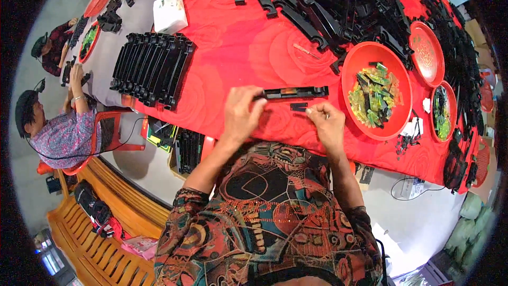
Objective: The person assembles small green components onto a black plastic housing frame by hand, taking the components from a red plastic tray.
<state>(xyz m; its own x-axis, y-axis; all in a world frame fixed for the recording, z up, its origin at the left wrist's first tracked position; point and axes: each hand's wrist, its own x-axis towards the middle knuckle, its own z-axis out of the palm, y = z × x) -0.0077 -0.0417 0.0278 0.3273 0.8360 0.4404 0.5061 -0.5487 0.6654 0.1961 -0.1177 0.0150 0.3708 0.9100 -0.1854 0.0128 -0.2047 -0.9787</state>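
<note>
My left hand (243, 112) is closed on the left end of a long black plastic holder (296, 92), which lies across the red cloth in front of me. An amber strip (292, 91) shows in the holder's channel. Just below it, my right hand (328, 121) pinches the right end of a small flat black piece (299, 107). That piece is apart from the holder. To the right of my right hand stands a red bowl (365, 133) heaped with yellow, green and dark translucent strips (374, 92).
Stacked black holders (153, 69) sit at left near a white tissue pack (170, 11). A loose pile of black holders (338, 13) covers the far side. Further right are a red plate (426, 53) and another red bowl (443, 111). Two people sit at the left table.
</note>
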